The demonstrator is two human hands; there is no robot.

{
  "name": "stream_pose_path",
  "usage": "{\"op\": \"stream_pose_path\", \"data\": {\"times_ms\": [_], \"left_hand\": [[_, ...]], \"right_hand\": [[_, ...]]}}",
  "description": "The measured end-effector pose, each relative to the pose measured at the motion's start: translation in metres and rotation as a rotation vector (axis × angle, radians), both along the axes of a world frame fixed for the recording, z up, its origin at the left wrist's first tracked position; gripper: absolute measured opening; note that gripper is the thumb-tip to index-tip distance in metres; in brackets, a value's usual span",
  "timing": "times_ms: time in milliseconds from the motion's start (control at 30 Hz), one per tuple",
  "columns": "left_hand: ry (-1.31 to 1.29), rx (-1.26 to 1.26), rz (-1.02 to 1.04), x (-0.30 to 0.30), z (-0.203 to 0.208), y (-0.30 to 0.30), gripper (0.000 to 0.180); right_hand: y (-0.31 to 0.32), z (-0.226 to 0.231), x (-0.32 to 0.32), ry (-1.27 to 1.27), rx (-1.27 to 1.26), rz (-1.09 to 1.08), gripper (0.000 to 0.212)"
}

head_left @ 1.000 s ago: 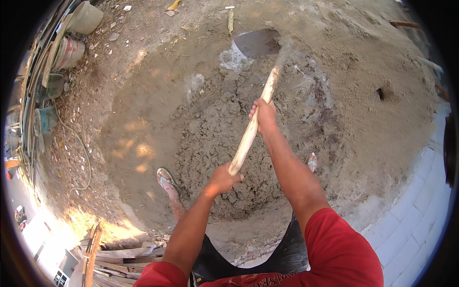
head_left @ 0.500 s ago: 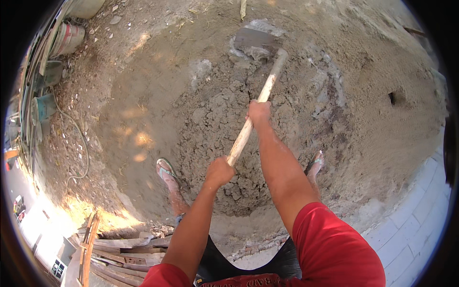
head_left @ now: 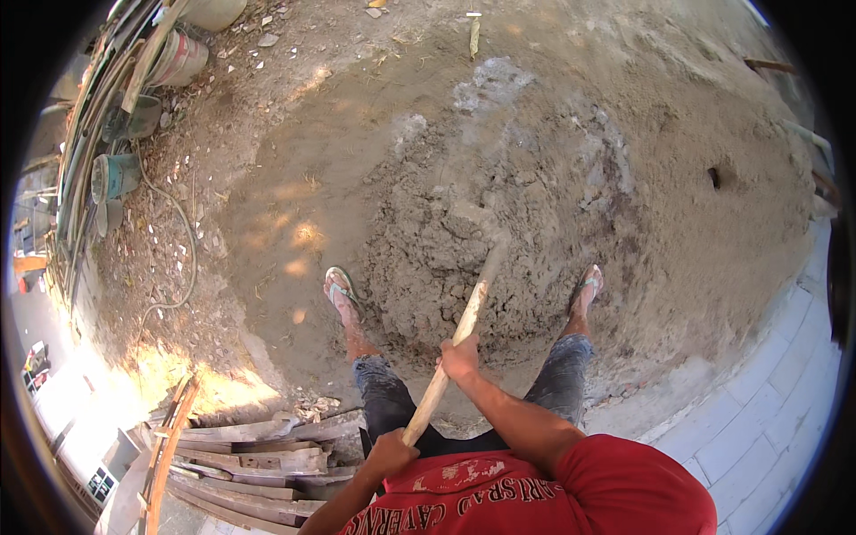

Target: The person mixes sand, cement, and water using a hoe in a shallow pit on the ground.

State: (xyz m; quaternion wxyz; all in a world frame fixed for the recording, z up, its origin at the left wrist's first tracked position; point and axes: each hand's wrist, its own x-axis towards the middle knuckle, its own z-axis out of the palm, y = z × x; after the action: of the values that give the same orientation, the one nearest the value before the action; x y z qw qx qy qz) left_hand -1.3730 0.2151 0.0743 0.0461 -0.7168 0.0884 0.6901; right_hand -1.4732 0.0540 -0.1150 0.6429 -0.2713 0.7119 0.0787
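A long hoe with a pale wooden handle slants from my waist toward the middle of the heap. My left hand is wrapped round the handle's butt end, close to my body. Farther up the handle, my right hand grips it. The hoe's head is sunk in a heap of damp grey-brown mortar mix, so its blade is mostly hidden. Coarse, cracked lumps cover the heap between my feet. Pale grey powder shows along its far side.
My feet in flip-flops stand astride the heap's near part. Buckets and long poles line the left side, near a thin hose. Stacked boards lie at lower left. Pale blocks border the right; a short stick lies beyond.
Both hands have drawn the hoe back toward my body. Its blade, visible at the heap's far edge before, has moved nearer and is now sunk in the mix.
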Motion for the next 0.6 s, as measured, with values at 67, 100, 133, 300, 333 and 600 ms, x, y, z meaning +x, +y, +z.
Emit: {"op": "stream_pose_path", "data": {"times_ms": [67,100,133,300,333,600], "left_hand": [[-0.016,0.071,-0.013,-0.002,0.057,0.046,0.043],[0.002,0.202,0.087,0.009,0.106,0.033,0.042],[0.124,-0.04,0.006,0.004,0.09,0.153,0.037],[-0.008,0.084,-0.188,-0.001,0.088,0.154,0.045],[-0.061,0.008,-0.075,0.004,0.07,0.138,0.038],[-0.534,-0.529,-0.171,0.118,-0.25,-0.216,0.027]], "right_hand": [[0.047,0.065,-0.028,-0.197,0.08,-0.207,0.041],[0.054,0.101,-0.032,-0.247,0.231,-0.236,0.047],[0.058,0.142,-0.034,-0.303,0.386,-0.262,0.055],[0.062,0.128,-0.028,-0.261,0.517,-0.256,0.057],[0.052,0.106,-0.02,-0.278,0.457,-0.322,0.054],[-0.289,-0.16,0.157,-0.412,-0.203,-0.386,0.024]]}}
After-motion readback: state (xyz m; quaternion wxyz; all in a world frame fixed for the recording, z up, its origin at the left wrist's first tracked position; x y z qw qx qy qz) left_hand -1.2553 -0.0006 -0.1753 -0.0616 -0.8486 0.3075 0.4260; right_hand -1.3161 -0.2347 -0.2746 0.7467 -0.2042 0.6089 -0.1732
